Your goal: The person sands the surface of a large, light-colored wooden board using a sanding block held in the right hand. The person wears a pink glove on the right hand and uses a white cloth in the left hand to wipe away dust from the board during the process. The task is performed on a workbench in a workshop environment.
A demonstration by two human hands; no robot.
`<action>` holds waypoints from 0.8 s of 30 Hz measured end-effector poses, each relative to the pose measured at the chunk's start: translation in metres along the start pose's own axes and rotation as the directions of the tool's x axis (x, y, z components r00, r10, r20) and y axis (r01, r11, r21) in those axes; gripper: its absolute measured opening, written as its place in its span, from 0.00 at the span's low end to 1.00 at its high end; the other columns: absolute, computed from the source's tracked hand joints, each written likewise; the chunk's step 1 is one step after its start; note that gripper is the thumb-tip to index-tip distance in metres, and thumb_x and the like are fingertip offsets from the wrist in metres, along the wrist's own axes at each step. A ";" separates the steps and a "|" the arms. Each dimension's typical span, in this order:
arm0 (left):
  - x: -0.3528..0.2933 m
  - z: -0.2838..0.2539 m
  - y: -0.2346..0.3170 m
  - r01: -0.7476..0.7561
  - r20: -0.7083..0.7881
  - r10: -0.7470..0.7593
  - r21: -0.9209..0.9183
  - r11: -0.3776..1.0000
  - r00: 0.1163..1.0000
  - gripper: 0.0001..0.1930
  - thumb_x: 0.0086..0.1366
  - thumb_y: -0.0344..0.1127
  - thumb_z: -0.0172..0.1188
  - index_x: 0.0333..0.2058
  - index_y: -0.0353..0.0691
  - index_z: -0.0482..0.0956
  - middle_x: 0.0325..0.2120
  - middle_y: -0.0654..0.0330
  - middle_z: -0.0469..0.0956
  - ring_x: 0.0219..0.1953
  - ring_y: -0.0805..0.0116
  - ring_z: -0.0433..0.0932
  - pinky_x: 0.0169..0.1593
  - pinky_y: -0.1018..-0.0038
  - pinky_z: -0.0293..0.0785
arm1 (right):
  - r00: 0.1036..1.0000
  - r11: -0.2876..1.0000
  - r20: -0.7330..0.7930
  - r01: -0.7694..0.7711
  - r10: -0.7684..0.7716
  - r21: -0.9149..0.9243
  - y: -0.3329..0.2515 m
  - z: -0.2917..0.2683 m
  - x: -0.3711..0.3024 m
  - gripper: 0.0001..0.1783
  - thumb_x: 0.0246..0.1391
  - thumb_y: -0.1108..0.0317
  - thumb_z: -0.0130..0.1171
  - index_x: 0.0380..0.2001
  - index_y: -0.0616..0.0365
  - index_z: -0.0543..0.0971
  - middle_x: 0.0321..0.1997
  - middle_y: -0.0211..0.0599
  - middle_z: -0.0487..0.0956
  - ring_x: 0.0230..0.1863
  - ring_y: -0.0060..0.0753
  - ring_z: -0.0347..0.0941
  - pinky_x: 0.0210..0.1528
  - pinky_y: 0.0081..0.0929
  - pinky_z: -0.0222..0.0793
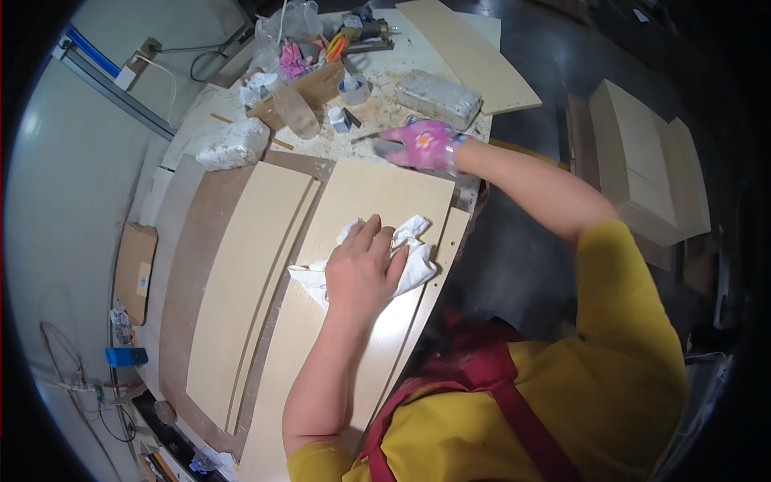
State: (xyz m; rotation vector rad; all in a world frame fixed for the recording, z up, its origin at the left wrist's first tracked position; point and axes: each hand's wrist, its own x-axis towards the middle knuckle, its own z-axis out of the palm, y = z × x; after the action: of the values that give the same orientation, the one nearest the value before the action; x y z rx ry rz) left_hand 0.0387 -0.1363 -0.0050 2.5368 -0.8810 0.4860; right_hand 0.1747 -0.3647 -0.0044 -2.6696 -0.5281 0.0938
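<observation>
Bare hand flat on a cloth over a pale board

The white cloth (418, 265) lies bunched on the board (393, 189), midway along it, under the left hand (365, 261), whose fingers spread over it without clasping. The cloth looks soft and light, best gathered by a loose corner. The board seems stiff and smooth, perhaps slippery, so its long edges should give the surest hold. A second board (249, 265) lies to its left, a holed strip (455, 229) to its right. Beyond the far end, the gloved right hand (418, 146) is blurred near a thin tool (365, 138); I cannot tell whether it holds it. Farther lie a wrapped block (438, 98) and a bottle (295, 111).
</observation>
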 end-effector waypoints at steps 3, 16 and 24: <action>0.009 -0.002 -0.002 -0.122 -0.047 0.119 -0.078 0.989 0.992 0.13 0.59 0.36 0.61 0.42 0.41 0.80 0.41 0.54 0.80 0.44 0.55 0.80 0.41 0.64 0.76 | 0.997 0.989 -0.051 -0.065 0.058 -0.135 0.009 0.003 0.027 0.33 0.54 0.42 0.55 0.61 0.44 0.71 0.52 0.55 0.75 0.52 0.57 0.73 0.55 0.44 0.69; -0.228 -0.145 0.096 0.372 0.302 -0.485 0.362 0.855 0.820 0.34 0.42 0.42 0.69 0.53 0.50 0.75 0.54 0.56 0.74 0.43 0.58 0.76 0.39 0.63 0.71 | 0.914 0.916 -0.093 0.385 -0.396 -0.110 -0.102 0.035 0.042 0.23 0.50 0.54 0.57 0.49 0.47 0.79 0.39 0.50 0.80 0.42 0.49 0.78 0.43 0.44 0.75; -0.255 -0.139 0.089 0.370 0.246 -0.466 0.351 0.860 0.850 0.39 0.33 0.37 0.73 0.52 0.52 0.75 0.58 0.60 0.72 0.49 0.59 0.75 0.40 0.66 0.70 | 0.672 0.683 0.125 0.717 -0.730 0.136 -0.248 0.100 -0.022 0.24 0.48 0.56 0.60 0.51 0.47 0.77 0.51 0.41 0.77 0.54 0.46 0.72 0.53 0.43 0.72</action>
State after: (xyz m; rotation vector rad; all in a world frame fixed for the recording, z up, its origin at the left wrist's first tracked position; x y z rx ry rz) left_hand -0.2337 -0.0046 0.0237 3.0279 -0.3298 0.0555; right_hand 0.0527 -0.1257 0.0068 -2.1820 -1.5724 0.1023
